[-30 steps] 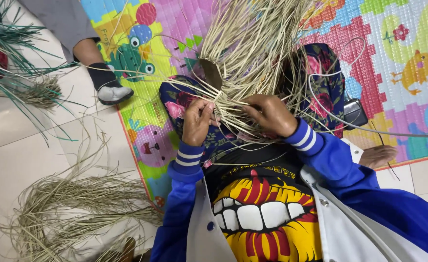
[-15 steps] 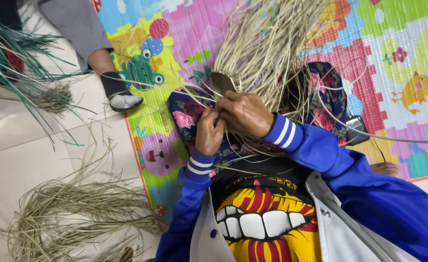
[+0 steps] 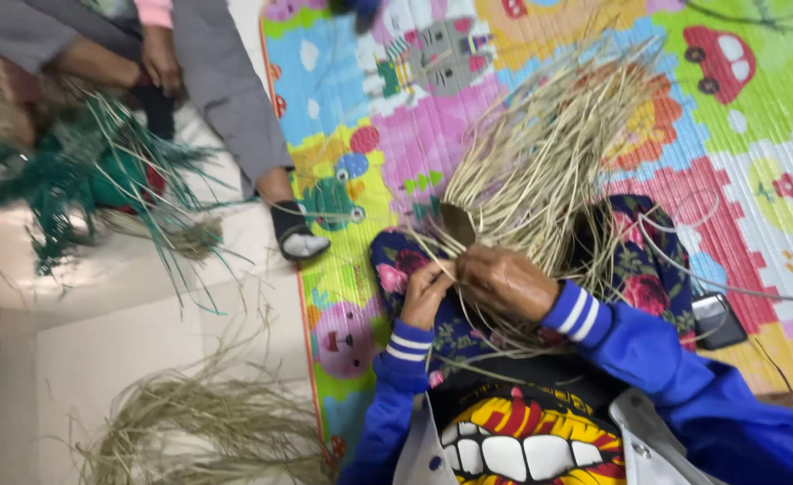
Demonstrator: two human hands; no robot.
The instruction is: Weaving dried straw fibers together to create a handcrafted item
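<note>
A half-woven piece of pale straw strands point(image 3: 540, 171) fans up and away from my lap over floral trousers. My left hand point(image 3: 425, 295) pinches a few strands at the woven base, fingers closed on them. My right hand point(image 3: 507, 280) lies just to its right, touching it, and grips the straw bundle from above. Both sleeves are blue with white stripes. The woven base under my hands is mostly hidden.
A colourful play mat point(image 3: 729, 135) covers the floor ahead. Loose pale straw point(image 3: 208, 422) lies on the white floor at lower left. Another person sits at upper left with green strands point(image 3: 91, 180), one foot point(image 3: 299, 235) on the mat's edge. A dark phone point(image 3: 718, 321) rests at right.
My hands have come closer together at the straw's base and now touch. The view has shifted, bringing the other person and the green strands more into sight.
</note>
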